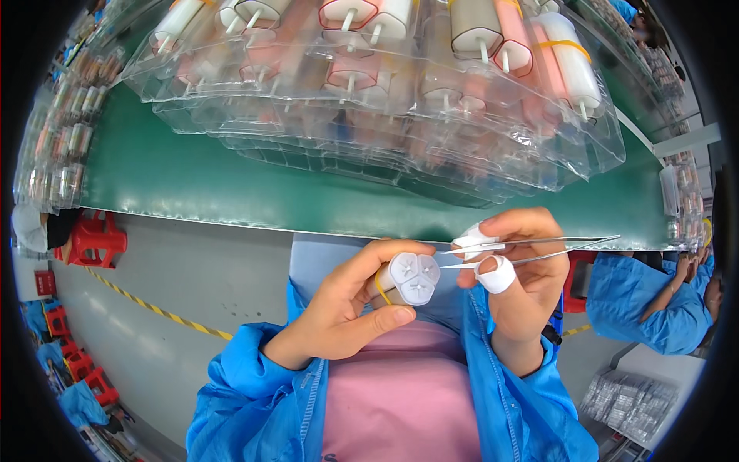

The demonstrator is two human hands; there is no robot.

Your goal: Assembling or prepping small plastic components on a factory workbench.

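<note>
My left hand [339,312] is wrapped round a bundle of three white-ended tubes [414,280] bound with a yellow rubber band [382,289]. The bundle's end faces up, and a small cross-shaped mark or slit shows in each tube end. In my right hand [531,289] is a pair of metal tweezers [493,247], held between thumb and fingers. Their slightly parted tips point left, close beside the bundle's end; whether they touch it I cannot tell. White wraps cover my right thumb [496,275] and a fingertip [473,238].
Stacked clear plastic trays [323,146] lie on the green table [154,169] ahead, holding several banded white, pink and grey tubes [570,65]. A red stool [100,239] stands at left. A person in blue [643,304] sits at right, near packed clear trays [631,400].
</note>
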